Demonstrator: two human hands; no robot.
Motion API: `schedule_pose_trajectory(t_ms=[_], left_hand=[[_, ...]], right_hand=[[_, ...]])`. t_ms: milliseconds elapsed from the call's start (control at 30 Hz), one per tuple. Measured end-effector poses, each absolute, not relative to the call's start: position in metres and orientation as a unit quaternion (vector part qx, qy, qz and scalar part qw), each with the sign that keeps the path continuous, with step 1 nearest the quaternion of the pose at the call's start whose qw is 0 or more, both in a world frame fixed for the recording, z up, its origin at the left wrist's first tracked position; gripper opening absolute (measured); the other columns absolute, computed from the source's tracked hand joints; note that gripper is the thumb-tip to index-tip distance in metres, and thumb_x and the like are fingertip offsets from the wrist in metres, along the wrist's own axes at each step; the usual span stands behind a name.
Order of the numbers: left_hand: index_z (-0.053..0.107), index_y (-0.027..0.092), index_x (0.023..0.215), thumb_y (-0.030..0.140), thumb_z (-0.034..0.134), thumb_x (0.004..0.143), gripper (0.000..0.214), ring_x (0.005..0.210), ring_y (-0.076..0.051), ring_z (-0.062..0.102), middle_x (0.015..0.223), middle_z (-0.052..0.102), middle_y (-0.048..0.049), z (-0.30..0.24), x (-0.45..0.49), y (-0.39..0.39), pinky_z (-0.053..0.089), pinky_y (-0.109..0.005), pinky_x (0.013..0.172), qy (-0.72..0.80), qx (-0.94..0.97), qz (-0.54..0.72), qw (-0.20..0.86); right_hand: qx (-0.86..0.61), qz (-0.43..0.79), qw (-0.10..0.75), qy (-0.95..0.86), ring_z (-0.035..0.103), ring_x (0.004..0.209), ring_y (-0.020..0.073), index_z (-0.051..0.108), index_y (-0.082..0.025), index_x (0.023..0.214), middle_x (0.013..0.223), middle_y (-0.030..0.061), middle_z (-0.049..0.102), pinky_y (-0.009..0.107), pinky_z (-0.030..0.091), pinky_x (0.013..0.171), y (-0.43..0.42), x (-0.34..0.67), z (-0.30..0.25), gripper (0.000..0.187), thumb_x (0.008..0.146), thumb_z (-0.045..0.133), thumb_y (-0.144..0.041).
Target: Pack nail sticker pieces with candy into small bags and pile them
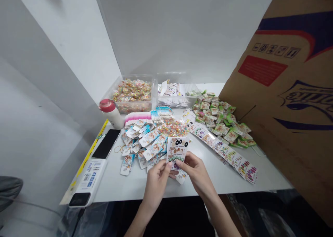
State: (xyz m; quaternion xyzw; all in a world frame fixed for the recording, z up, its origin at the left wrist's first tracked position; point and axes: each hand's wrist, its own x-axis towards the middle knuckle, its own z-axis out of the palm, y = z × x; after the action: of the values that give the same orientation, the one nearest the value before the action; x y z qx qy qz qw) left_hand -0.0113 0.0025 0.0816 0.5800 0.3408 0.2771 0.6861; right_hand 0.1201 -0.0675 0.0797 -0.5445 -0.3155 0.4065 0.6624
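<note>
Low in the frame's centre, the left hand (157, 178) and right hand (195, 169) both pinch a nail sticker sheet (178, 150) between thumbs and fingers, just above the table's middle. Beyond it, blue-and-white cards (151, 138) lie scattered left of centre, while a row of sticker strips (218, 145) slants at centre right. Farther up, green-and-white boxes (221, 117) heap right of two clear bins (137, 107).

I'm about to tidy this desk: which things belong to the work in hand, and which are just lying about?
Likely in the work:
- sticker sheet, held by left hand and right hand
- strips of sticker sheets
- blue-edged cards
- colourful packets

Probably just lying about:
- red-capped bottle
- black phone
- white device with a cable
</note>
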Motion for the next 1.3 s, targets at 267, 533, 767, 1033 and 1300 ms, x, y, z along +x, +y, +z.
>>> schedule_pose_trajectory(t_ms=[267, 533, 767, 1033, 1300], left_hand=[[0.069, 0.016, 0.112, 0.042, 0.067, 0.083, 0.039, 0.078, -0.020, 0.069, 0.092, 0.074, -0.0088, 0.085, -0.017, 0.006, 0.050, -0.023, 0.063, 0.291, 0.412, 0.276, 0.818], [0.068, 0.014, 0.116, 0.045, 0.062, 0.087, 0.043, 0.075, -0.016, 0.065, 0.091, 0.074, -0.0108, 0.087, -0.018, 0.005, 0.049, -0.022, 0.066, 0.302, 0.349, 0.247, 0.852], [0.071, 0.017, 0.111, 0.039, 0.067, 0.084, 0.035, 0.083, -0.020, 0.068, 0.091, 0.074, -0.0078, 0.085, -0.016, 0.006, 0.052, -0.024, 0.071, 0.332, 0.451, 0.266, 0.784], [0.074, 0.018, 0.105, 0.037, 0.064, 0.086, 0.028, 0.102, -0.028, 0.066, 0.109, 0.072, -0.0104, 0.078, -0.012, -0.003, 0.054, -0.041, 0.091, 0.261, 0.433, 0.307, 0.806], [0.062, 0.020, 0.125, 0.035, 0.058, 0.091, 0.037, 0.107, -0.027, 0.065, 0.121, 0.067, -0.0098, 0.087, -0.014, -0.007, 0.053, -0.038, 0.093, 0.265, 0.514, 0.275, 0.768]], right_hand=[[-0.586, 0.175, 0.543, -0.575, 0.062, 0.104, 0.0208, 0.070, -0.025, 0.105, 0.111, 0.0075, 0.066, 0.033, 0.050, 0.087, -0.084, 0.129, 0.093, 0.032, 0.088, 0.049, -0.008], [-0.589, 0.145, 0.419, -0.675, 0.051, 0.125, 0.0231, 0.058, -0.026, 0.124, 0.137, 0.0091, 0.052, 0.039, 0.046, 0.101, -0.095, 0.139, 0.087, 0.044, 0.085, 0.051, -0.006], [-0.590, 0.204, 0.449, -0.639, 0.049, 0.127, 0.0256, 0.060, -0.026, 0.119, 0.137, 0.0100, 0.051, 0.042, 0.043, 0.104, -0.094, 0.138, 0.081, 0.035, 0.086, 0.062, -0.016], [-0.566, 0.306, 0.656, -0.394, 0.061, 0.088, 0.0185, 0.057, -0.022, 0.093, 0.093, 0.0038, 0.063, 0.031, 0.050, 0.081, -0.079, 0.115, 0.078, 0.014, 0.085, 0.067, -0.028], [-0.581, 0.354, 0.633, -0.370, 0.058, 0.107, 0.0225, 0.054, -0.024, 0.126, 0.118, 0.0079, 0.060, 0.036, 0.047, 0.093, -0.070, 0.112, 0.076, 0.040, 0.088, 0.062, -0.035]])
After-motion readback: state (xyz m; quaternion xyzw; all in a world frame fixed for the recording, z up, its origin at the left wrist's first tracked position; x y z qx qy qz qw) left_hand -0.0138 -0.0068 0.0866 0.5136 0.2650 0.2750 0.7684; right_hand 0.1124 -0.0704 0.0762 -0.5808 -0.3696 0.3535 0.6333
